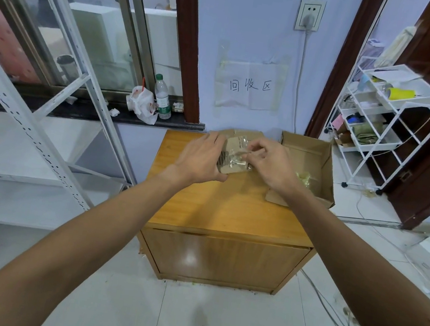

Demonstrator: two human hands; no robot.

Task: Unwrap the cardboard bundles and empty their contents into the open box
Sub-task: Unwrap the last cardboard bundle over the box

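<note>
Cardboard bundle (232, 162) over the far part of the surface (229, 210), long axis roughly near-to-far, flanked by both hands. Gripped along its left edge by the left hand (200, 157); clear wrap (239, 144) on top pinched by the right hand (270, 163). Open box (306, 146) just right of that, beyond the right hand: probably a short rightward carry for emptying.

A small brown cardboard bundle (233, 156), wound in shiny clear wrap (239, 142), is over the back middle of the wooden cabinet (229, 210). The open box (308, 152) stands on the cabinet's right rear corner, with crumpled yellowish film (303, 175) inside.
</note>
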